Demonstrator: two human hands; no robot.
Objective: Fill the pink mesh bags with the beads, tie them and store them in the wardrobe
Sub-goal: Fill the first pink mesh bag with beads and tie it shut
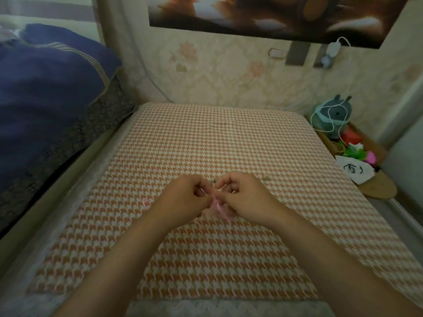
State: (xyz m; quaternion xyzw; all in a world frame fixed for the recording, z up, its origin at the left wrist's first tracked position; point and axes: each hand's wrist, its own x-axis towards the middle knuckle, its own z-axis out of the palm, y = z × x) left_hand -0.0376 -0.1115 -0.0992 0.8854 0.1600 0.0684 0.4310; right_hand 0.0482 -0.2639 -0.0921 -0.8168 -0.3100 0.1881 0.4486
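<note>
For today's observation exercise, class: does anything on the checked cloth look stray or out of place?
Yes. A small pink scrap lies alone on the houndstooth cloth, left of the left hand, apart from the pink mesh bag that both it and the right hand pinch. Too blurred to identify.

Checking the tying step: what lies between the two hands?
The pink mesh bag, which the left hand and right hand both pinch; the head view shows it.

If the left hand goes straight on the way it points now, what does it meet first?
Probably the right hand: the left hand points at it across the pink mesh bag that both pinch. Depth is hard to judge.
</note>
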